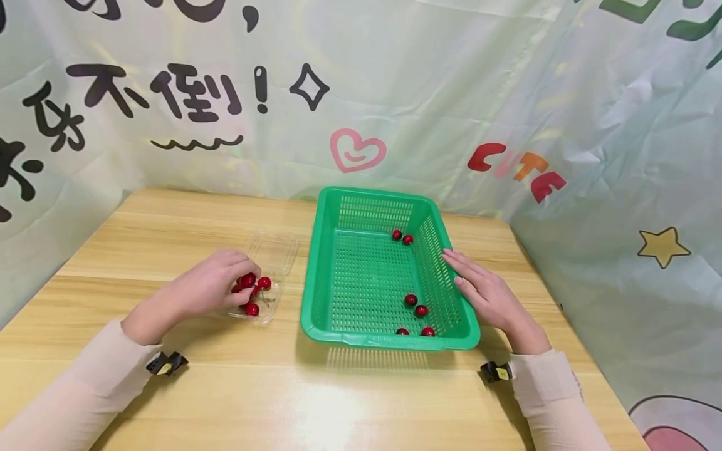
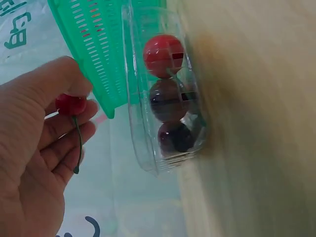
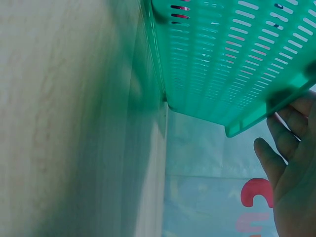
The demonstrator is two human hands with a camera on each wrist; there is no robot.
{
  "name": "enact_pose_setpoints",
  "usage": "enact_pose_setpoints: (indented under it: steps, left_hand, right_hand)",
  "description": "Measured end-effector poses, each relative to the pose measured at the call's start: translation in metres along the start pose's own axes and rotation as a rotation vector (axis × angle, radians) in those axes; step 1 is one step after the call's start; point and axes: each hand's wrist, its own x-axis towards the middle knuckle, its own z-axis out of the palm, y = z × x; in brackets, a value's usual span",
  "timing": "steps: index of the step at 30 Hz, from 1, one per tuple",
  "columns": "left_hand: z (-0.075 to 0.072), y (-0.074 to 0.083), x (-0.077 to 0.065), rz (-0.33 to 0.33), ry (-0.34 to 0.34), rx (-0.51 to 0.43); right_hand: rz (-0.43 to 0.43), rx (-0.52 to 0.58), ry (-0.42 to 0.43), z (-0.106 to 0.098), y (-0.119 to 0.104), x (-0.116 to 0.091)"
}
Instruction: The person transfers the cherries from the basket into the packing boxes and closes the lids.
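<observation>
The basket [image 1: 366, 340] is bright green with a slotted pattern, its cherries [image 1: 410, 300] deep red; through the clear box [image 2: 143, 133] on the left two look darker, perhaps purplish. Yellowish wood grain covers the table [image 1: 254, 388]; the pale green cloth [image 1: 429, 94] bears black writing [image 1: 198, 94] at far left, a pink heart [image 1: 354, 156] at the far side, a yellow star [image 1: 664, 247] at right

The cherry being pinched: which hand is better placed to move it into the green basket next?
Likely the left hand: it pinches the cherry at the clear box, left of the green basket. The right hand touches the basket's right rim, across from the box, and holds no cherry.
</observation>
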Motion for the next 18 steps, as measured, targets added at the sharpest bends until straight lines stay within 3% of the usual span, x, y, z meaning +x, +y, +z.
enact_pose_setpoints:
  steps: [3,9,18]
  left_hand:
    - [0.0018,0.0012,-0.0027,-0.026,-0.031,-0.012]
    - [0.0051,0.0025,-0.0074,0.005,-0.046,-0.03]
    - [0.0098,0.0079,-0.0097,0.0,-0.135,-0.044]
  right_hand:
    - [-0.003,0.0,0.001,0.0001,0.0002,0.0002]
    - [-0.002,-0.002,0.0,0.0003,0.0004,0.0005]
    - [-0.001,0.0,-0.003,0.0003,0.0011,-0.0002]
